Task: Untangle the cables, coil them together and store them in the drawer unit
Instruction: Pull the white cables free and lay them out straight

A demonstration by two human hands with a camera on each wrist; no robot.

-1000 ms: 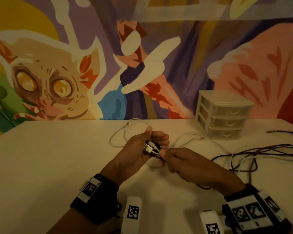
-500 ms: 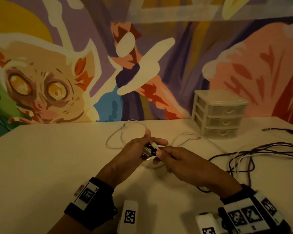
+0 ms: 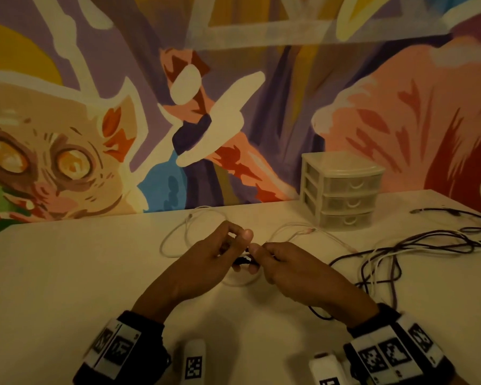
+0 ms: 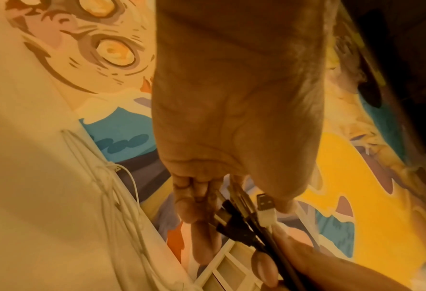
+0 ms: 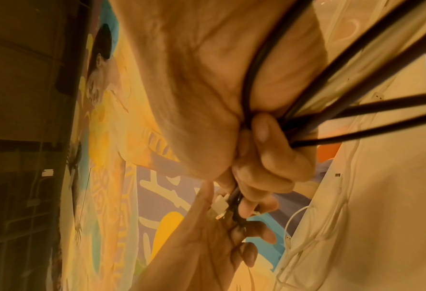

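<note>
My two hands meet over the middle of the white table (image 3: 67, 287). My left hand (image 3: 231, 245) pinches a bunch of cable plugs (image 4: 244, 218), black and white ones, between thumb and fingers. My right hand (image 3: 261, 257) grips the same cable bundle (image 5: 306, 122) just behind the plugs, with dark cables running out of the fist. Those dark and white cables (image 3: 400, 251) trail in a tangle to the right. A loose white cable (image 3: 184, 229) loops on the table beyond my hands. The white three-drawer unit (image 3: 342, 190) stands at the back right, drawers closed.
A painted mural wall rises directly behind the table. Another dark cable end (image 3: 428, 211) lies at the far right near the table's edge. White marker blocks (image 3: 193, 362) sit at the near edge between my wrists.
Both hands stay joined on the plugs. The left hand's fingers have lifted and shifted on the bundle, and the plugs are now more hidden between the hands.
</note>
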